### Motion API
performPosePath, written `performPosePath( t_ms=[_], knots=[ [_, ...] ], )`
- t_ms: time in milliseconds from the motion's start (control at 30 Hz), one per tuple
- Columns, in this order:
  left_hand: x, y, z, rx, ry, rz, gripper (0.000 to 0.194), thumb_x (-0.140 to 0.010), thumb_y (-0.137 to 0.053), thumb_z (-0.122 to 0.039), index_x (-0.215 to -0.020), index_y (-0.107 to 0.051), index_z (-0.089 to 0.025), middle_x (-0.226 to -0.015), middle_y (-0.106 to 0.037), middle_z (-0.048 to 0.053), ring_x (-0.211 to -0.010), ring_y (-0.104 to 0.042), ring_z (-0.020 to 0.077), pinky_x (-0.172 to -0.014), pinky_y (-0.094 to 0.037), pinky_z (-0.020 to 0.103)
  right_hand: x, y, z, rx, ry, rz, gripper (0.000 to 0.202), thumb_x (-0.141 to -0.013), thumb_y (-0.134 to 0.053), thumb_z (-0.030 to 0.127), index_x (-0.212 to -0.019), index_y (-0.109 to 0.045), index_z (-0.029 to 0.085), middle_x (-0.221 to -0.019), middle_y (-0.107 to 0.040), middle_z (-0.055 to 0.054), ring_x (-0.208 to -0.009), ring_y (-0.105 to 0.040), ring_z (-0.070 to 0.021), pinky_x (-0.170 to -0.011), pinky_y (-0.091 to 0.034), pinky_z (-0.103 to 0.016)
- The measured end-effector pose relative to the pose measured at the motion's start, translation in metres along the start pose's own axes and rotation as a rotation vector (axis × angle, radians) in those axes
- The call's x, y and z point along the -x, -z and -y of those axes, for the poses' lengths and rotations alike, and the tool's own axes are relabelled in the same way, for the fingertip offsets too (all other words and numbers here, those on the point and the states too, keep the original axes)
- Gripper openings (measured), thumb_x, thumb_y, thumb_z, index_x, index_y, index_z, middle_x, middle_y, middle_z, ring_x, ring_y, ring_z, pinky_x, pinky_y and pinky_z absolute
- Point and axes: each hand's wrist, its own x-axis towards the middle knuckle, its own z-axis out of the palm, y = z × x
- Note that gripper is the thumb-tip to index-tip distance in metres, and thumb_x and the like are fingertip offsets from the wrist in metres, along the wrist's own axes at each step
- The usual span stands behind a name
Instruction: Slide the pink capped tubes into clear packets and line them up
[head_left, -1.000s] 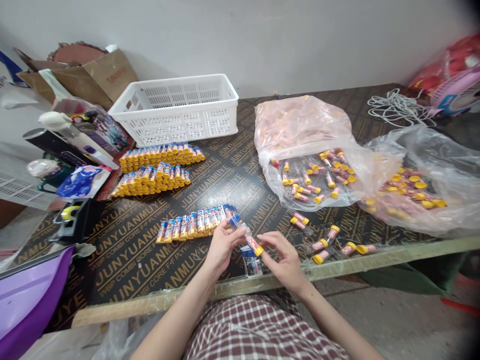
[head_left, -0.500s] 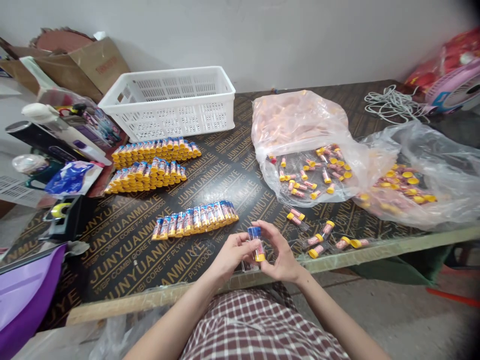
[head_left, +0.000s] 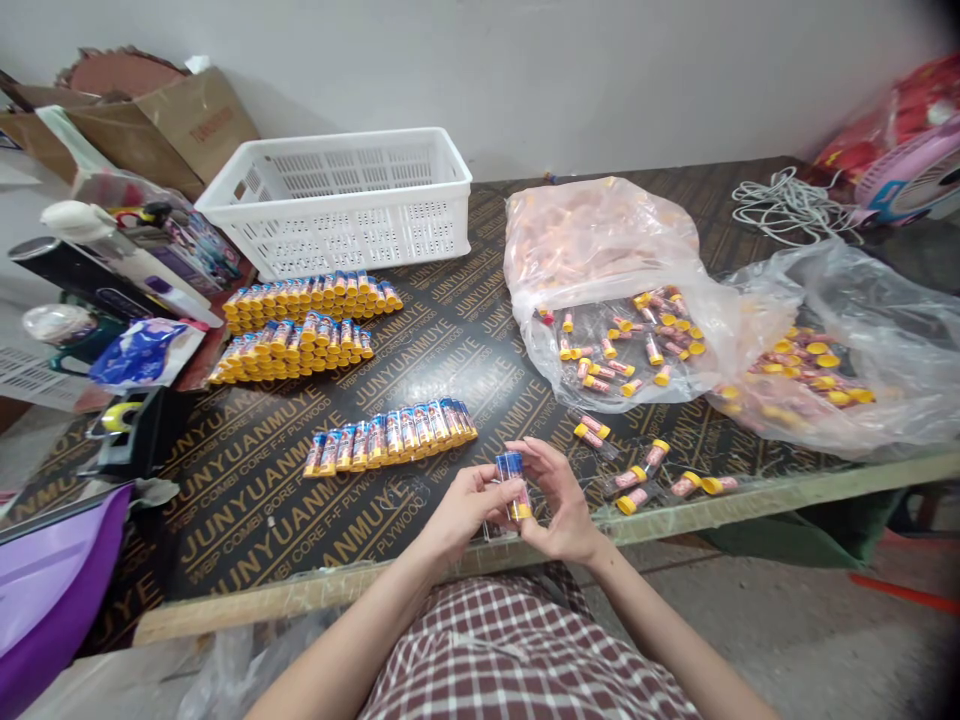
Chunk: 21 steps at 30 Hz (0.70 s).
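Note:
Near the front table edge I hold a small clear tube (head_left: 513,480) upright, blue at the top and yellow at the base, with a printed label. My left hand (head_left: 471,505) pinches it between thumb and fingers. My right hand (head_left: 559,505) cups it from the other side, thumb by the yellow base and fingertips by the blue top. Clear film shows below my left fingers, partly hidden. Left of my hands lies a row of similar blue-and-yellow tubes (head_left: 390,440). To the right, several pink tubes with yellow caps (head_left: 631,500) lie loose in clear wrapping.
Stacked tubes (head_left: 300,345) lie at the left, before a white plastic crate (head_left: 367,225). Translucent bags (head_left: 600,240) of pink tubes fill the right side. A cord (head_left: 787,205) and a pink fan (head_left: 911,170) stand at far right, a purple dustpan-like piece (head_left: 52,590) at front left.
The tube appears slightly turned between my fingers. Both hands stay in nearly the same place, and the tubes and bags on the table have not moved.

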Motion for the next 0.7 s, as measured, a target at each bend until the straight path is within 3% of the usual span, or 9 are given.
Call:
performPosePath(
  t_ms=[400,700],
  knots=[
    [0.0,0.001,0.001,-0.008,0.018,0.012,0.033,-0.067,-0.074,-0.042,-0.075,-0.066,-0.011,-0.066,-0.064,0.004,-0.054,-0.058,0.0106,-0.052,-0.045,0.02,-0.002,-0.002,0.003,-0.024,0.024,-0.026,0.084,-0.061,-0.053,0.006,-0.139,-0.027,0.025,-0.134,-0.047,-0.012,-0.118,-0.052,-0.0261,-0.098,-0.047,-0.044],
    [0.002,0.009,-0.004,0.011,-0.013,-0.041,0.033,-0.066,-0.075,-0.042,-0.076,-0.067,-0.012,-0.066,-0.064,0.003,-0.053,-0.058,0.0114,-0.054,-0.047,0.023,-0.012,-0.013,0.0,-0.038,0.017,-0.019,0.08,-0.065,-0.054,0.006,-0.138,-0.028,0.025,-0.134,-0.048,-0.012,-0.118,-0.053,-0.0249,-0.096,-0.048,-0.041]
  ],
)
